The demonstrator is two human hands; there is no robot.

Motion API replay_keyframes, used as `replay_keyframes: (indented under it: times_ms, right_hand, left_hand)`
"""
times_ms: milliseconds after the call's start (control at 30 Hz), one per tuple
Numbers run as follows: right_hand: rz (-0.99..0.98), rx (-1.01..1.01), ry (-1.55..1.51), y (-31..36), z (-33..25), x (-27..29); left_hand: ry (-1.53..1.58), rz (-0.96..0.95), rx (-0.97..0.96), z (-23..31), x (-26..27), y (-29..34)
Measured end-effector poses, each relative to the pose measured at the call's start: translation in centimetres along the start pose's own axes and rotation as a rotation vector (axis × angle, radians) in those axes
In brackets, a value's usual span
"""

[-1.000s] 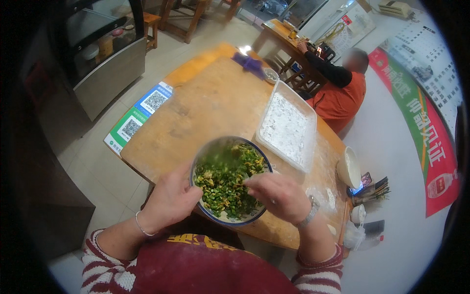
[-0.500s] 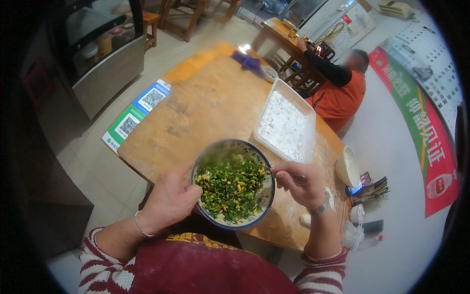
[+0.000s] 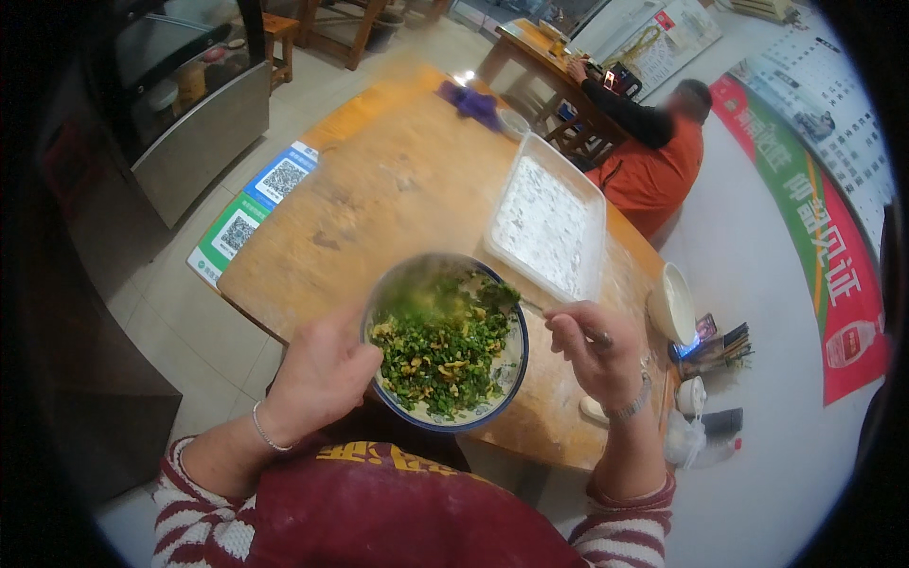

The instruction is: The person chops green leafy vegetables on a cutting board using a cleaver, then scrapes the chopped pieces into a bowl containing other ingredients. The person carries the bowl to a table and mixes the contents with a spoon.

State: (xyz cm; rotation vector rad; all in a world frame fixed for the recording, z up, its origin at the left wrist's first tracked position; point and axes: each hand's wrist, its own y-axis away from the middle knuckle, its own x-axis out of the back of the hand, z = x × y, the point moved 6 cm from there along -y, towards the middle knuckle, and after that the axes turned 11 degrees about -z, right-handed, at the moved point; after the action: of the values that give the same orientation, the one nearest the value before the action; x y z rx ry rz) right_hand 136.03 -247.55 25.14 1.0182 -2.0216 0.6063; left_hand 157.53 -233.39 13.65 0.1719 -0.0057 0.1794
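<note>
A round bowl [image 3: 514, 374] with a blue rim holds chopped greens mixed with yellow bits [image 3: 440, 355]. It sits over the near edge of the wooden table. My left hand [image 3: 327, 364] is closed on the bowl's left rim. Between the fingers of my right hand [image 3: 601, 352] is the handle of a metal spoon [image 3: 533, 307], its end poking out past the palm. A clump of greens covers the spoon's head at the bowl's upper right rim. Haze blurs the far part of the bowl.
A white plastic tray [image 3: 600, 227] of white powder stands beyond the bowl. Along the right edge are a pale bowl [image 3: 674, 303], a lit phone [image 3: 703, 333] and a bundle of sticks [image 3: 731, 350]. A purple cloth [image 3: 471, 104] lies far back. A person in orange [image 3: 653, 175] sits behind.
The spoon has lifted a clump of greens up to the bowl's right rim, and my right hand has shifted slightly right. My left hand keeps its hold on the bowl.
</note>
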Motion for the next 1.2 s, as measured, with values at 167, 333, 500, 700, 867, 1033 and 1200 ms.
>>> replay_keyframes:
  times_ms: [167,333,500,700,867,1033,1200]
  right_hand:
    - [-0.041,-0.417,-0.474,2.9,3.0,-3.7]
    - [0.12,-0.478,-0.875,4.1,2.8,-6.5]
    - [0.301,-0.504,-0.956,3.7,1.8,-5.9]
    - [0.303,-0.344,-0.696,3.3,-2.6,-2.9]
    - [-0.013,-0.121,-0.355,2.1,-5.2,-5.4]
    - [-0.154,-0.061,0.053,0.2,-3.6,-6.3]
    - [-0.192,0.078,0.086,-0.1,-4.5,-2.5]
  left_hand:
    - [-0.024,-0.04,-0.009,-0.3,-0.3,-0.2]
    - [-0.05,-0.032,0.018,-0.2,-0.2,0.1]
    - [0.021,-0.046,0.045,0.1,-0.1,0.3]
    - [0.039,-0.063,0.047,0.4,-0.1,0.4]
    - [0.116,-0.093,-0.057,0.4,-1.0,0.6]
    - [0.038,-0.102,-0.057,-0.4,-1.1,0.3]
    - [-0.091,-0.06,-0.015,-0.1,-0.1,-0.5]
